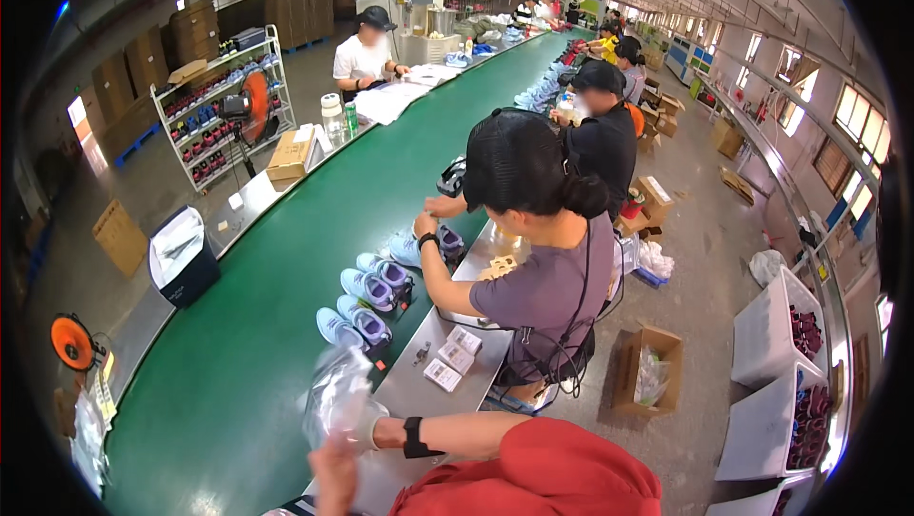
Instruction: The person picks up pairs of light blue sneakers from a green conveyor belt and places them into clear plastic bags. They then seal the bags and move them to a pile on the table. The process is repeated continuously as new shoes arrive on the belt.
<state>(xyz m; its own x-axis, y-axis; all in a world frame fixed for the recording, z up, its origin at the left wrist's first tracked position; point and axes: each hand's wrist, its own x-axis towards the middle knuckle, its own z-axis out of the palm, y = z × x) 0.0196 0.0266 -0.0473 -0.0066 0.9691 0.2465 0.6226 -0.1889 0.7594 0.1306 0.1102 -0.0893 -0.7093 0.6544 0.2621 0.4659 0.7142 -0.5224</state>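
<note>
A clear plastic bag (338,390), crumpled and smeared by motion, is held over the near edge of the belt. My right hand (367,428), below a black wristband, is at the bag and grips it; film or something whitish covers its fingers. Just below, my left hand (333,474) is close against the bag's lower end, its fingers too blurred to read. Beyond the bag, light blue sneakers with purple linings (354,324) stand in pairs on the green conveyor belt (228,373). Small white printed cards (451,360) lie in stacks on the metal side table (405,383).
A co-worker in a purple-grey shirt (562,297) handles a sneaker close ahead. More people sit along the belt. Across it are a dark bin (183,264), an orange fan (71,343) and a shoe rack (228,116). An open carton (647,368) sits on the floor at right.
</note>
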